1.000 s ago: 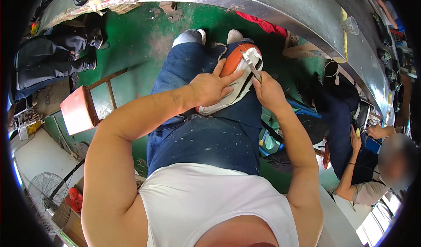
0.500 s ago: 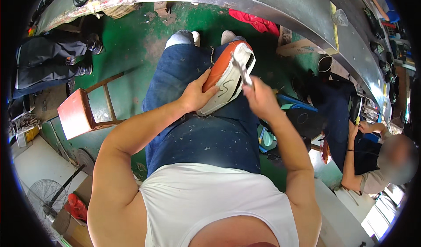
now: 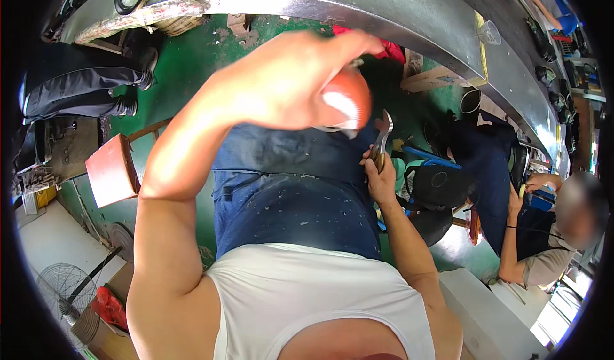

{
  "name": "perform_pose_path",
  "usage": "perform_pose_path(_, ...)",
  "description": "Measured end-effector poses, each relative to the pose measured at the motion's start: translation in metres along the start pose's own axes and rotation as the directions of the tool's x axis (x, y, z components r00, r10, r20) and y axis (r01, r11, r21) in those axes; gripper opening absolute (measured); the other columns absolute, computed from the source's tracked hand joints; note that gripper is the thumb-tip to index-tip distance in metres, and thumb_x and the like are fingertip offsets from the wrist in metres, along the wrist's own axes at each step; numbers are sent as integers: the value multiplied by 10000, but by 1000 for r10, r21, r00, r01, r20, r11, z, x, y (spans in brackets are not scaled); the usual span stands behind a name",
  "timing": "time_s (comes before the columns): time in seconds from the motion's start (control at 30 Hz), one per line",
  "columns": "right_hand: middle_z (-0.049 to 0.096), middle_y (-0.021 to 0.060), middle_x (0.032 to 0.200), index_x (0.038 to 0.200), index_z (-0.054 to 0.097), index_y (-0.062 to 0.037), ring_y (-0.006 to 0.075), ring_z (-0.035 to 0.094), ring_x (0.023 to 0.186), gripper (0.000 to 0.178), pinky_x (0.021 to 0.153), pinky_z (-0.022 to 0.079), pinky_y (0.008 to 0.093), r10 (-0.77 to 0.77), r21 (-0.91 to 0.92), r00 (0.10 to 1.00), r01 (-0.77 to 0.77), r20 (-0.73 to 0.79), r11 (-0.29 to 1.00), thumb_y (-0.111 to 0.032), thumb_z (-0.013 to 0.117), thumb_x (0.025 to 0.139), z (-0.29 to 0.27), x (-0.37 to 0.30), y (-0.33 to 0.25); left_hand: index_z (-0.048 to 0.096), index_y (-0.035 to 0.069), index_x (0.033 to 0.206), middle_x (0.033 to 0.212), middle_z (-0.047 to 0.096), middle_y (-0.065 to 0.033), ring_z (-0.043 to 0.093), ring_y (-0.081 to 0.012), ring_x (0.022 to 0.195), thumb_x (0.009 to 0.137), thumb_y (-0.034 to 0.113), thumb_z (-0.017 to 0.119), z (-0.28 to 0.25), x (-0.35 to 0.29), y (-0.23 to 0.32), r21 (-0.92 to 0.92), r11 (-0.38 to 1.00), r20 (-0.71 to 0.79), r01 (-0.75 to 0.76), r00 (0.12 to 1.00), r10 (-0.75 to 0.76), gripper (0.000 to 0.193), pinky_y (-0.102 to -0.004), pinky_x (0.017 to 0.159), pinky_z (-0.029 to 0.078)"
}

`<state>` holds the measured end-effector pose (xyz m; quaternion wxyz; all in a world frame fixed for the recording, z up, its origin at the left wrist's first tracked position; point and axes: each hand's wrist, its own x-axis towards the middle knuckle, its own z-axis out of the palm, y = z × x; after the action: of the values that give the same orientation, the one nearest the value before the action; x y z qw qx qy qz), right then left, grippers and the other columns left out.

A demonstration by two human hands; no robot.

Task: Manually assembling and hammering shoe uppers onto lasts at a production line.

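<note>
My left hand (image 3: 281, 82) is raised above my lap, blurred by motion, and grips an orange shoe upper (image 3: 355, 91). A pale patch shows on its side, and the hand hides much of the rest. Lower and to the right, my right hand (image 3: 382, 178) is closed around a pair of pincers (image 3: 384, 136). Their curved metal head points away from me, apart from the shoe upper. Below both hands spreads a dark blue apron (image 3: 294, 200) with pale flecks over my lap.
A long metal-edged bench (image 3: 307, 5) curves across the far side. On the left stand a reddish stool (image 3: 110, 171) and a fan (image 3: 67, 296); another person's legs (image 3: 89, 88) show there. A co-worker (image 3: 537, 232) sits at the right, beside a black seat (image 3: 441, 187).
My left hand has lifted the shoe upper off my lap and turned it, so its white underside no longer faces up. My right hand has drawn the pincers away from it, downward.
</note>
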<state>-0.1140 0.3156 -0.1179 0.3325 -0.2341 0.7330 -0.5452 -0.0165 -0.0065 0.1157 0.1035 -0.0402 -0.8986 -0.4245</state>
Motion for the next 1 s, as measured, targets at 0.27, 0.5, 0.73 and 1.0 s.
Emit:
perform_pose_path(0.27,643,37,970,1244,540,5,113,592,806,297,726,482,263,47,-107,994,-36,96,994,-187,560,1018,-7,7,-14,711,-51,1076,928,727,-172,680,-226,865,853,500,750,86,73,-122,-7,807,202,590,791,-577,595,-375,797,542)
perform_pose_path(0.5,668,194,975,1242,560,11,325,671,919,345,835,510,386,78,-415,934,79,348,906,-169,600,950,-18,17,-97,615,23,1301,1070,718,-157,694,-206,983,882,162,713,122,-72,-116,-406,668,225,624,776,-589,451,-323,860,539)
perform_pose_path(0.73,659,247,1125,1303,537,53,387,653,1060,439,939,508,418,186,-517,813,158,552,841,-190,616,946,-3,63,-125,702,0,888,745,645,-240,669,-404,694,917,148,607,140,-73,-86,39,834,-293,551,804,-517,179,-445,605,518)
perform_pose_path(1.0,672,154,868,974,592,25,274,679,812,284,727,530,409,596,-687,551,-54,585,725,-259,584,977,0,105,-186,698,23,1017,920,705,-179,688,-278,847,1056,331,486,176,-87,-113,-464,718,-373,519,621,-690,377,-383,789,542)
